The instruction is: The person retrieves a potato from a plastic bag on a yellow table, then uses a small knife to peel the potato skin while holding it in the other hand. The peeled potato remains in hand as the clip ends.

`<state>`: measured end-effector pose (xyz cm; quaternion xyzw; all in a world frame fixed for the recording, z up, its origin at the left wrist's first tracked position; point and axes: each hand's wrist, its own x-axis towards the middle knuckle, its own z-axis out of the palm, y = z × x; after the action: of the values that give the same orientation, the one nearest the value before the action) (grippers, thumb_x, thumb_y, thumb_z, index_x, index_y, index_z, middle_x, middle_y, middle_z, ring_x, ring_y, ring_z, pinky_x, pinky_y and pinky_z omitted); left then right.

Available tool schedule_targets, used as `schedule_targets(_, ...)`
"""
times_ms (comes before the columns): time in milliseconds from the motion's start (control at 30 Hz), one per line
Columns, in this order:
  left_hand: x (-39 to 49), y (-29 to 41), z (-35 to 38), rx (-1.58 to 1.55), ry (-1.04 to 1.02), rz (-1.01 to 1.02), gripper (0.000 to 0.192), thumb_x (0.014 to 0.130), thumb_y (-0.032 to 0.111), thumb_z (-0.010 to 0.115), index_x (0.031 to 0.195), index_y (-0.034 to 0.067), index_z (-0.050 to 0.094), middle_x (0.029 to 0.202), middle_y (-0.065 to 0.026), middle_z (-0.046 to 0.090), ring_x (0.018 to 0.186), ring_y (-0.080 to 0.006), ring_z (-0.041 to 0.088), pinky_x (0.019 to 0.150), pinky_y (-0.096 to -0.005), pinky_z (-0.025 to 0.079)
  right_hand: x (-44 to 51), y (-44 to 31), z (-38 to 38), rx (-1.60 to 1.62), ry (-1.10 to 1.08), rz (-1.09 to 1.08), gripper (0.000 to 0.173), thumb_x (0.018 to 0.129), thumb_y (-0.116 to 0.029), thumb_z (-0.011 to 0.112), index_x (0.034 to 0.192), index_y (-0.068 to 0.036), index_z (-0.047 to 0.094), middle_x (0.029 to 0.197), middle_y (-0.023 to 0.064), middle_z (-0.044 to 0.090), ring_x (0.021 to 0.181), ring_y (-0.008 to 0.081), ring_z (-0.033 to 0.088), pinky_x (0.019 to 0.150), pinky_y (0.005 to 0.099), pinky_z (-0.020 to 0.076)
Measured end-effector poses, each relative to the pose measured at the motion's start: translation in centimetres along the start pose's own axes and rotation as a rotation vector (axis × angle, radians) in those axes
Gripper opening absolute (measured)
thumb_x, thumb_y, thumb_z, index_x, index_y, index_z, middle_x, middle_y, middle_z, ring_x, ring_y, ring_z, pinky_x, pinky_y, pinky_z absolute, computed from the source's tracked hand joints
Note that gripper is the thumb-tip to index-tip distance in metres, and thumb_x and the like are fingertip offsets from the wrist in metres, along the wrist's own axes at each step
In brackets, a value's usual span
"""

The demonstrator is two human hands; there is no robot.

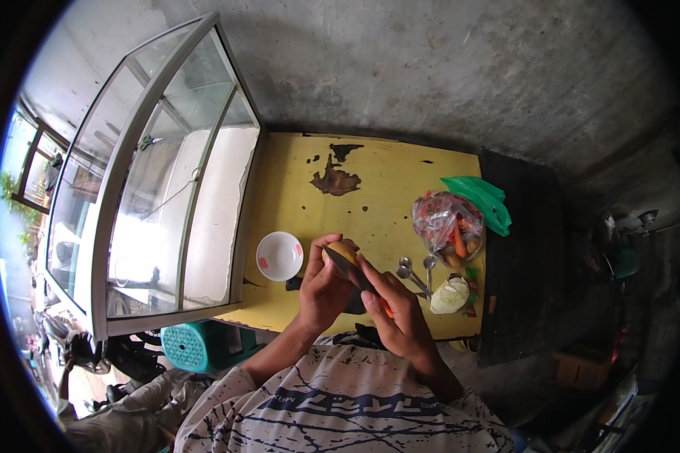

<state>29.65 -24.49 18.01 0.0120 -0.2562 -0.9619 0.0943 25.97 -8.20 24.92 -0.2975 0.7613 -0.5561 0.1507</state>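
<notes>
My left hand (323,289) holds a yellowish potato (347,249) above the front of a yellow table. In my right hand (396,308) is a kitchen knife (348,269) with an orange handle (387,309); its dark blade lies across the potato, pointing up and left. Below my hands a black flat thing (355,303), partly hidden, rests on the table, and a black handle (293,283) shows left of my left hand. A white bowl (280,256) with red marks stands further left. To the right of my right hand lie several metal spoons (412,274) and a pale cabbage (450,295).
A clear plastic bag (445,221) of carrots and other vegetables sits at the table's (385,175) right, beside a green plastic bag (481,201). A glass display case (170,187) borders the left side. A teal plastic stool (187,346) stands below it, near a person's legs (124,416).
</notes>
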Motion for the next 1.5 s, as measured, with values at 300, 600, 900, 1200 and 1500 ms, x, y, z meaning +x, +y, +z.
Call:
schedule_targets(300,-0.2,-0.1,0.2,0.068,-0.013,0.039,0.050,0.105,0.027,0.061,0.149,0.015,0.041,0.136,-0.0127,0.051,0.122,-0.0272,0.059,0.102,-0.0413,0.053,-0.2,-0.2,-0.3,0.043,-0.048,0.053,0.050,0.108,-0.012,0.055,0.158,-0.010,0.050,0.115,0.0141,0.065,0.092,0.0203,0.066,0.082,0.0310,0.0531)
schedule_targets(600,-0.1,-0.5,0.2,0.081,-0.014,0.075,0.045,0.108,0.026,0.058,0.148,0.015,0.041,0.135,-0.0138,0.050,0.117,-0.0270,0.061,0.100,-0.0409,0.054,-0.4,0.2,0.5,-0.005,0.023,0.022,0.049,0.108,-0.011,0.056,0.156,-0.009,0.052,0.112,0.0149,0.065,0.088,0.0210,0.066,0.078,0.0324,0.0537)
schedule_targets(900,-0.4,-0.9,0.5,0.109,-0.005,0.109,0.045,0.107,0.025,0.059,0.146,0.015,0.040,0.134,-0.0138,0.049,0.118,-0.0261,0.059,0.101,-0.0405,0.051,-0.4,0.3,0.8,0.045,0.063,-0.031,0.051,0.107,-0.012,0.057,0.157,-0.008,0.049,0.111,0.0158,0.064,0.087,0.0240,0.066,0.079,0.0345,0.0540)
schedule_targets(1200,-0.4,-0.7,1.1,0.014,-0.016,0.038,0.043,0.107,0.024,0.060,0.145,0.014,0.043,0.135,-0.0119,0.050,0.120,-0.0233,0.056,0.105,-0.0389,0.047,-0.9,0.8,0.9,0.053,0.077,-0.041,0.048,0.110,-0.012,0.052,0.157,-0.005,0.049,0.116,0.0152,0.066,0.100,0.0235,0.068,0.086,0.0341,0.0541)
schedule_targets(1500,-0.3,-0.1,1.6,-0.076,0.009,-0.050,0.044,0.106,0.027,0.059,0.146,0.014,0.045,0.134,-0.0123,0.054,0.123,-0.0256,0.056,0.105,-0.0415,0.046,-1.1,1.8,0.1,0.850,-0.074,0.290,0.051,0.114,-0.023,0.046,0.162,-0.007,0.041,0.087,-0.0011,0.048,0.059,0.0016,0.034,0.053,0.0168,0.0293)
